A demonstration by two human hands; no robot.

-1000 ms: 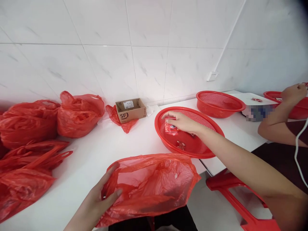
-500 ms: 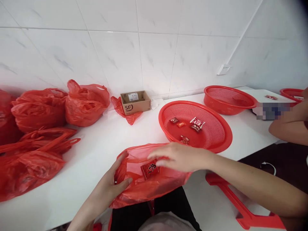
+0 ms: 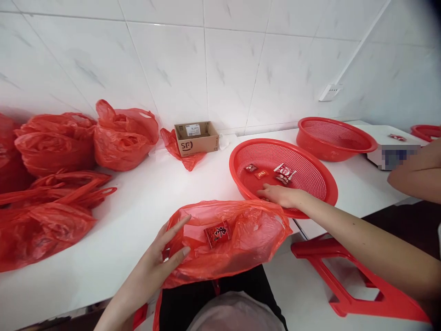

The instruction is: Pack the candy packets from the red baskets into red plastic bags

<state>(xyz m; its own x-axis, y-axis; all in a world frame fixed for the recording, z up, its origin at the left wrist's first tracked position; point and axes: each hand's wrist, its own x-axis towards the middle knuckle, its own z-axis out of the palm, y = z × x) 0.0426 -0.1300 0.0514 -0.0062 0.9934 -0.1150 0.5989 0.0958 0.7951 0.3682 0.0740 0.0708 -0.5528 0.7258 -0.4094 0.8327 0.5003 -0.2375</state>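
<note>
My left hand grips the near rim of a red plastic bag that lies open on the white counter. A red sweet packet with dark writing lies in the bag's mouth. My right hand is inside a red mesh basket, low at its near side. Its fingers are drawn together over a small red sweet that is mostly hidden under them. Three more wrapped sweets lie on the basket's bottom, just beyond the hand.
Several filled red bags crowd the counter's left. A small cardboard box stands by the tiled wall. A second red basket and a white scale sit right. Another person's arm is at the right edge, a red stool below.
My right hand left a red packet in the bag's mouth and moved back into the basket, onto the nearest sweet. My left hand stayed on the bag's rim.
</note>
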